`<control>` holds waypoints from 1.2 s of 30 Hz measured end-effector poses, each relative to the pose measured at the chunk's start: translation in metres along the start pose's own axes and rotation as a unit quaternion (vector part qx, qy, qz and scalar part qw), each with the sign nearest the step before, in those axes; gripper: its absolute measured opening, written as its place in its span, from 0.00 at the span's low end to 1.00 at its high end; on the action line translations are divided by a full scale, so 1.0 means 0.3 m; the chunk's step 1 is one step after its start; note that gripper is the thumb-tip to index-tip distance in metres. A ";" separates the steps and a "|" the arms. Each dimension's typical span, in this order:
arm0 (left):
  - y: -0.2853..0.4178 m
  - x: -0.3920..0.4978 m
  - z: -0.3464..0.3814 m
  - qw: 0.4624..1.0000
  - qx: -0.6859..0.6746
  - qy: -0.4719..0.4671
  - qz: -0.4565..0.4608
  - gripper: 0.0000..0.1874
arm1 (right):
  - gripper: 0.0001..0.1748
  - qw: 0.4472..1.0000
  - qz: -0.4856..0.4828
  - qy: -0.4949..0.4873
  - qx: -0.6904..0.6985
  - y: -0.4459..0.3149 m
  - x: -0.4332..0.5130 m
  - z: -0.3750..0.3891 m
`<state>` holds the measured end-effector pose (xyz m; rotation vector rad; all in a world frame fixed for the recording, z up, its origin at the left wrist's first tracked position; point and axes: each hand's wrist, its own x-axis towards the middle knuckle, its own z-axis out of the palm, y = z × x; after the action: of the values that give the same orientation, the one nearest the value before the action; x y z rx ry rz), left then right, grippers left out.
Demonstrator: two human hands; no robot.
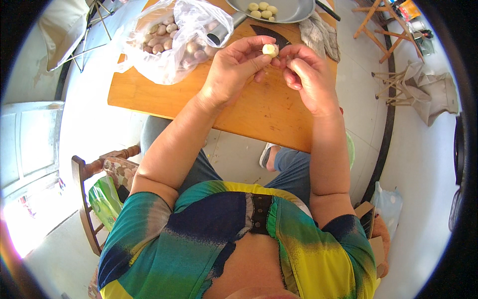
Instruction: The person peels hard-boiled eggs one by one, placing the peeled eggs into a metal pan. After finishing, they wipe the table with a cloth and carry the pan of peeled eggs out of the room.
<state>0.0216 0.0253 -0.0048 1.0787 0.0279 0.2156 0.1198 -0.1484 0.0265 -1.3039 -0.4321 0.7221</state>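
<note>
Between the thumb and fingers of my left hand (242, 65) sits a small, partly peeled potato (269, 50), pale where bare and pinkish brown on its right side. My right hand (308, 73) is close beside it, with bent fingertips at the potato's right edge; whether they pinch a bit of skin cannot be made out. To the left, a clear plastic bag (164, 73) lies open with several unpeeled small potatoes (160, 33) inside. Beyond my hands is a grey metal pan (287, 17) holding several peeled potatoes (263, 6). A hollow metal handle (220, 33) reaches over the bag.
The wooden table (257, 112) has its near edge over my knees. A dark flat shape (267, 33), perhaps a blade, lies behind my hands. A crumpled cloth (317, 33) and a black handle (328, 10) are near the pan. A wooden chair (84, 179) stands to the left.
</note>
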 end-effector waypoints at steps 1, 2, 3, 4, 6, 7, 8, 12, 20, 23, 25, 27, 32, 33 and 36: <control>-0.005 0.000 0.000 1.000 0.015 -0.003 0.012 0.19 | 0.07 1.000 0.017 0.016 -0.005 -0.004 -0.001 0.005; -0.009 0.000 0.000 0.999 0.030 0.000 0.015 0.19 | 0.07 1.000 0.027 0.013 -0.006 -0.007 -0.002 0.010; -0.011 0.000 0.000 0.999 0.047 0.007 0.011 0.19 | 0.08 0.999 0.037 0.013 -0.008 -0.010 -0.002 0.014; -0.012 -0.001 0.002 0.998 0.060 0.008 0.017 0.19 | 0.09 0.999 0.044 0.014 -0.013 -0.012 -0.002 0.017; -0.010 -0.003 0.005 0.996 0.089 0.015 0.013 0.20 | 0.10 0.998 0.051 0.018 -0.021 -0.017 -0.005 0.018; -0.008 -0.005 0.007 0.994 0.110 0.013 0.015 0.20 | 0.11 0.997 0.060 0.023 -0.037 -0.018 -0.005 0.019; -0.005 -0.007 0.008 0.991 0.131 0.010 0.017 0.20 | 0.11 0.997 0.062 0.023 -0.049 -0.019 -0.005 0.018; 0.000 -0.011 0.010 0.980 0.193 0.007 0.053 0.20 | 0.12 0.997 0.054 0.010 -0.055 -0.016 -0.006 0.009; -0.014 -0.008 0.001 0.960 0.261 -0.008 0.104 0.20 | 0.12 0.995 0.011 -0.013 -0.100 -0.006 -0.008 -0.003; -0.014 -0.007 0.000 0.959 0.264 -0.007 0.102 0.19 | 0.11 0.993 0.005 -0.017 -0.119 -0.003 -0.007 -0.005; -0.012 -0.005 0.000 0.961 0.259 -0.006 0.092 0.18 | 0.11 0.991 -0.002 -0.016 -0.131 -0.001 -0.006 -0.005; -0.007 -0.004 -0.003 0.964 0.254 -0.005 0.076 0.18 | 0.10 0.990 -0.012 -0.012 -0.141 0.003 -0.005 -0.002; -0.001 -0.002 -0.005 0.967 0.241 -0.004 0.079 0.18 | 0.10 0.994 0.001 -0.007 -0.113 -0.003 -0.007 0.008; 0.002 -0.002 -0.006 0.967 0.243 -0.001 0.075 0.18 | 0.10 0.996 0.014 -0.004 -0.093 -0.006 -0.009 0.008; 0.001 -0.002 0.000 0.941 0.303 0.012 0.151 0.18 | 0.09 0.996 0.014 0.006 -0.090 -0.013 -0.007 0.006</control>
<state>0.0211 0.0253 -0.0047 1.6980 -0.0548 0.5208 0.1180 -0.1489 0.0309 -1.4858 -0.4787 0.7108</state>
